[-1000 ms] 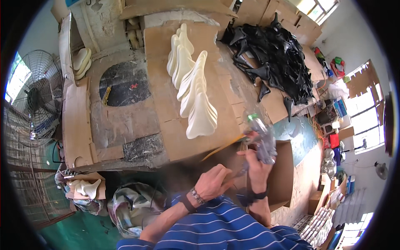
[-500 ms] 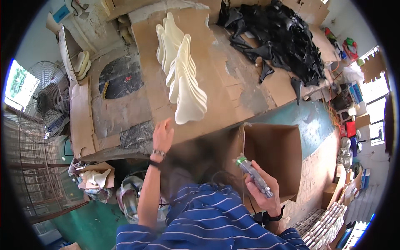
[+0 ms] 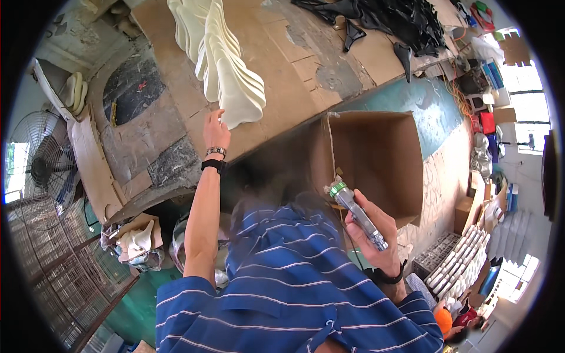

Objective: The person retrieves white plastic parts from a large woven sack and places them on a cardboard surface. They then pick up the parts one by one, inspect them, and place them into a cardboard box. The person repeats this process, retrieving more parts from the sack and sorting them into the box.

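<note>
My left hand (image 3: 216,132) reaches out over the bench, fingers partly stretched, at the left edge of the nearest cream saddle-shaped pad (image 3: 241,109). Its fingertips meet or nearly meet that edge; whether they grip it I cannot tell. Several such pads lie overlapped in rows leading away from me. In my right hand (image 3: 376,226) is a metallic spray gun (image 3: 362,216) with a green collar, my fingers wrapped round its body. Its nozzle end points up and left, in front of an open cardboard box (image 3: 379,120).
Cardboard (image 3: 282,65) covers the bench. Black saddle-shaped pieces (image 3: 403,26) are heaped at the far right. A fan (image 3: 44,165) stands at the left, above a wire rack (image 3: 47,253). Below the bench's left edge sits a carton with cream pieces (image 3: 140,240). Another person (image 3: 459,320) shows at lower right.
My left hand has moved forward to the nearest pad's edge. The view has shifted, so the bench and pads sit higher and further left. The spray gun stays in my right hand.
</note>
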Demonstrator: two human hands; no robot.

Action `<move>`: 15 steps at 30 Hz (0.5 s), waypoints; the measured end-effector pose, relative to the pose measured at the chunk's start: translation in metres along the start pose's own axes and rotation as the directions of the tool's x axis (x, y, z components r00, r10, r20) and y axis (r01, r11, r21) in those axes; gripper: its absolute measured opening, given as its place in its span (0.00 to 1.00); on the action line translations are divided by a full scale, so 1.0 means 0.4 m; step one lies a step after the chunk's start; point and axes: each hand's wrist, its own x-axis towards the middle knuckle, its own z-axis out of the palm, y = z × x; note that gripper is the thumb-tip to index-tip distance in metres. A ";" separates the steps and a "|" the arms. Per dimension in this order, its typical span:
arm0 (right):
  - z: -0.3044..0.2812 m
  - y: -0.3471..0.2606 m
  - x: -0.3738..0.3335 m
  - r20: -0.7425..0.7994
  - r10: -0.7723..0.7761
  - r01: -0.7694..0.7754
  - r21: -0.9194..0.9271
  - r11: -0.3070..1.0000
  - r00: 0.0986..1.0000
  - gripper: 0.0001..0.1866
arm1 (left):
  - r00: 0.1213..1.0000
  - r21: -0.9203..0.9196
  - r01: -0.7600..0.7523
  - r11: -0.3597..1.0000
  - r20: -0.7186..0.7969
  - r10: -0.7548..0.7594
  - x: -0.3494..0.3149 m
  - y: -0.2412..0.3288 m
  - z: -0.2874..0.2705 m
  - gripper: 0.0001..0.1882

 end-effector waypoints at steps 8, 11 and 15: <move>0.020 0.007 0.013 0.012 0.029 -0.029 -0.014 0.999 1.000 0.32 | 0.982 -0.001 -0.097 0.995 0.161 0.096 -0.075 0.129 -0.049 0.14; -0.034 0.008 0.068 -0.034 0.007 -0.007 0.012 1.000 0.999 0.32 | 0.695 -0.277 -0.088 0.957 0.671 0.258 -0.168 0.237 -0.070 0.17; -0.146 -0.063 0.104 -0.297 0.042 -0.041 0.008 0.999 0.954 0.29 | 0.291 -0.333 0.033 0.942 0.905 0.310 -0.256 0.308 -0.056 0.18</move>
